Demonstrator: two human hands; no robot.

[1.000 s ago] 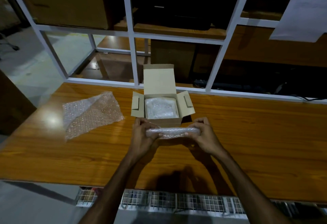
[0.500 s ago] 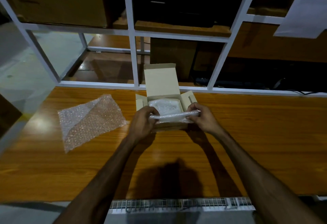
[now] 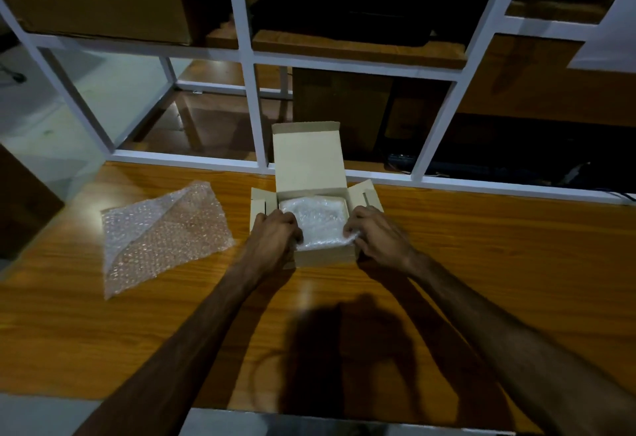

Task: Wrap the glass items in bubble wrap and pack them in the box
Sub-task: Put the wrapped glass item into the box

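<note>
A small cardboard box (image 3: 325, 257) stands open on the wooden table, its lid upright at the back and side flaps spread. Inside lies a bubble-wrapped item (image 3: 315, 220), white and crinkled. My left hand (image 3: 275, 234) grips the left end of the wrapped item at the box's left wall. At the box's front right corner, my right hand (image 3: 377, 234) pinches the item's right end. The glass under the wrap is hidden.
A loose sheet of bubble wrap (image 3: 161, 234) lies flat on the table (image 3: 481, 263) to the left of the box. A white frame rack (image 3: 254, 108) with shelves and large cartons rises right behind the table's far edge.
Both hands carried the wrapped item forward from in front of the box and lowered it down into the box. The loose sheet has not moved.
</note>
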